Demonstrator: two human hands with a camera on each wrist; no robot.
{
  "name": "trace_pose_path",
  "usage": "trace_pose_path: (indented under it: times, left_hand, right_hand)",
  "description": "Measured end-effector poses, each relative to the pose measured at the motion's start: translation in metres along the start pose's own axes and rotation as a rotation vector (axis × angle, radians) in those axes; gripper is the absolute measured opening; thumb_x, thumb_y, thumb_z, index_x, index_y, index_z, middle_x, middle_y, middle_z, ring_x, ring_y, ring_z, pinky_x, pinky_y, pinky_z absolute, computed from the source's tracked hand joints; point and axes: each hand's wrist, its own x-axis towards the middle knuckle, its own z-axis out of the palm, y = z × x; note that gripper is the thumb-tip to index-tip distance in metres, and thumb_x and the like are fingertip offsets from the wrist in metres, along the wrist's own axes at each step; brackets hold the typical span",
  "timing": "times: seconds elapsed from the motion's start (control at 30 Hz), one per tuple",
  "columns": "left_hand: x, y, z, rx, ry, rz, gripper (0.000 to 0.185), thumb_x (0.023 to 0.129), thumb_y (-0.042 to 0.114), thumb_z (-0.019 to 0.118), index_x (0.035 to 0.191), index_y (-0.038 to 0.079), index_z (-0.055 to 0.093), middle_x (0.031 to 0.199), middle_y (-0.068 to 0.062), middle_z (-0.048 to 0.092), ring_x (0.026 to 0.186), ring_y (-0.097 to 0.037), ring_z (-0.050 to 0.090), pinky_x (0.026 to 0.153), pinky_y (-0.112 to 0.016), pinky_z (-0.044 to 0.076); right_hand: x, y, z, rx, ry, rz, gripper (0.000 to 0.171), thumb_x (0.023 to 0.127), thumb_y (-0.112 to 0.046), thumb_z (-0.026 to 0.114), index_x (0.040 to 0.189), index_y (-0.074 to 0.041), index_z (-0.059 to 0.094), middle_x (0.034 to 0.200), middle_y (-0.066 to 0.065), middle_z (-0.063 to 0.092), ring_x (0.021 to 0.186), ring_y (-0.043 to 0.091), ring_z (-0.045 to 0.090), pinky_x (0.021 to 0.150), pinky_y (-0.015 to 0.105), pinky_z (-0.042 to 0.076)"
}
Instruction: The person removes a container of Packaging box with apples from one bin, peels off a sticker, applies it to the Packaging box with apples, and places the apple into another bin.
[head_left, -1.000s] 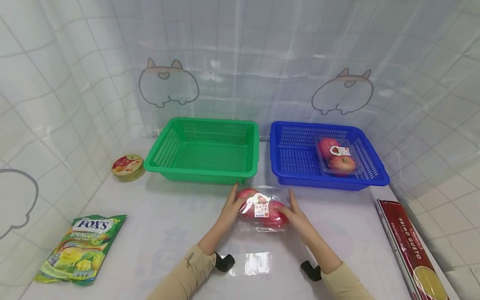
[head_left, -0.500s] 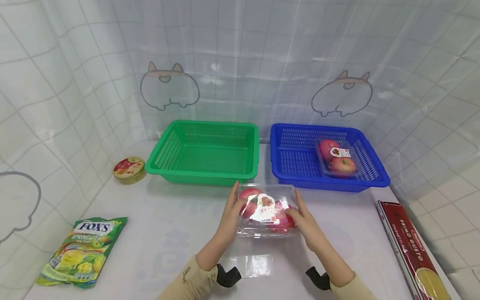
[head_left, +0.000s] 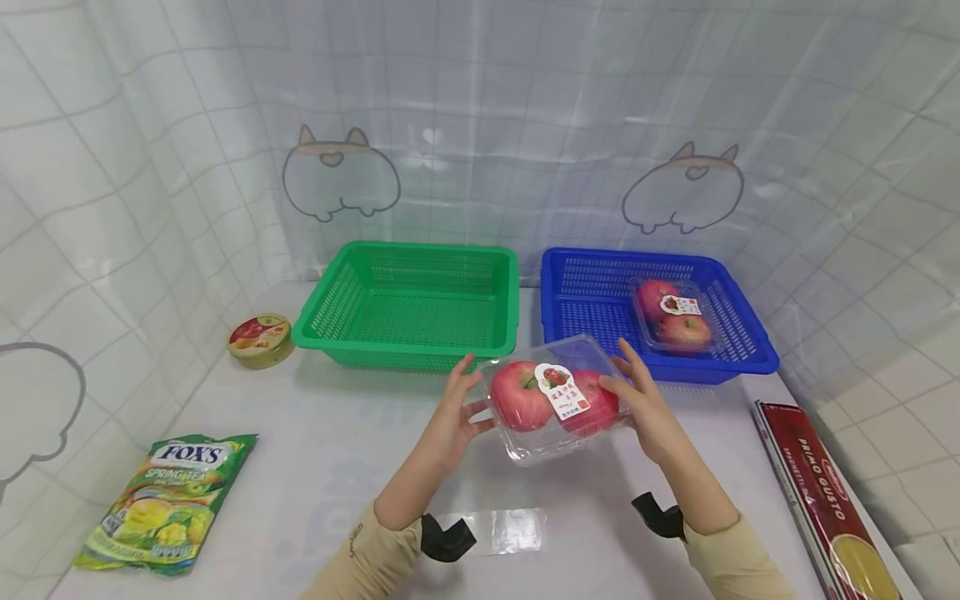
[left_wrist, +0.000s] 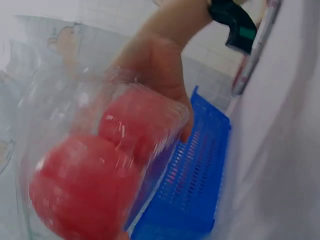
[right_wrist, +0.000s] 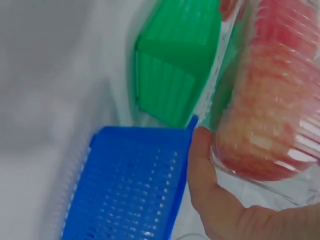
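Observation:
A clear plastic box of apples (head_left: 551, 396), with a white label on its lid, is held tilted above the table, its left end lower and nearer. My right hand (head_left: 643, 408) grips its right end, thumb over the lid. At the left end my left hand (head_left: 448, 421) has its fingers spread, the tips at the box's edge; whether they touch cannot be told. In the left wrist view red apples (left_wrist: 85, 190) show through the plastic, with the right hand (left_wrist: 155, 65) on the far end. The right wrist view shows the box (right_wrist: 270, 100) beside the right hand (right_wrist: 220, 200).
Behind stand a green basket (head_left: 405, 346) and a blue basket (head_left: 637, 367), which contains another apple box (head_left: 675, 317). A round tin (head_left: 259, 340) and a candy bag (head_left: 168, 504) lie left. A red spaghetti box (head_left: 825, 500) lies right.
The apple box has risen from the table and turned, its right end now higher and farther away. My left fingers have spread from their hold, while my right hand has moved up and right.

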Motion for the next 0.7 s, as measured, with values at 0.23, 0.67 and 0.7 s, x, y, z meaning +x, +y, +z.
trace_pose_path:
  times: [0.23, 0.67, 0.7]
  left_hand:
    - [0.000, -0.001, 0.005, -0.034, -0.155, -0.098, 0.072, 0.087, 0.035, 0.044, 0.147, 0.013, 0.011, 0.144, -0.023, 0.018, 0.093, -0.025, 0.055, 0.087, -0.048, 0.047]
    - [0.004, 0.001, 0.023, -0.079, -0.260, -0.138, 0.076, 0.082, 0.028, 0.049, 0.146, 0.011, 0.012, 0.137, -0.026, 0.026, 0.110, -0.032, 0.044, 0.092, -0.053, 0.041]
    - [0.004, 0.002, 0.024, -0.081, -0.264, -0.130, 0.075, 0.082, 0.027, 0.049, 0.146, 0.011, 0.013, 0.137, -0.025, 0.027, 0.109, -0.031, 0.045, 0.092, -0.053, 0.042]
  right_hand:
    - [0.012, -0.010, -0.011, 0.119, 0.061, -0.021, 0.076, 0.090, -0.022, 0.054, 0.150, -0.022, 0.007, 0.153, 0.014, 0.005, 0.136, 0.039, 0.017, 0.103, 0.059, 0.024]
    - [0.029, -0.016, -0.016, 0.183, 0.083, -0.054, 0.065, 0.093, -0.022, 0.044, 0.149, -0.018, 0.012, 0.151, 0.012, 0.013, 0.135, 0.029, 0.017, 0.110, 0.048, 0.018]
    - [0.029, -0.018, -0.015, 0.188, 0.091, -0.055, 0.063, 0.094, -0.022, 0.043, 0.149, -0.018, 0.012, 0.151, 0.012, 0.013, 0.134, 0.027, 0.019, 0.110, 0.047, 0.019]
